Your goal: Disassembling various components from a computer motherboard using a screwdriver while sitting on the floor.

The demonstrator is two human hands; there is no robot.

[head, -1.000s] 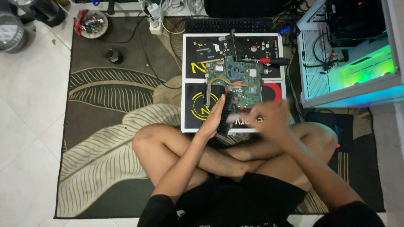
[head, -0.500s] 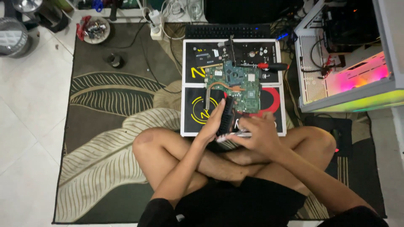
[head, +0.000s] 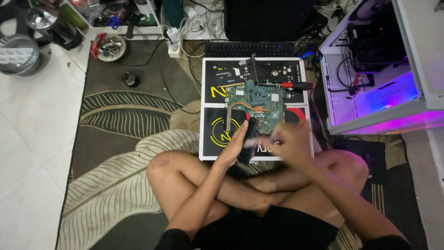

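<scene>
I sit cross-legged on a rug before a black work mat. My left hand grips a narrow black finned part upright at the mat's near edge. My right hand is blurred beside that part, with something pale and thin at its fingertips; I cannot tell what. Just beyond the hands lies a green circuit board with a copper heat pipe. A red-handled screwdriver rests on the far mat past the board.
An open lit computer case stands at the right. A black keyboard lies behind the mats. A bowl of small tools and a round black object sit at the left, with cables and a power strip.
My right hand moved in to the black part and now shakes beside it. The left hand kept hold of the part. The case lighting changed colour from green to purple.
</scene>
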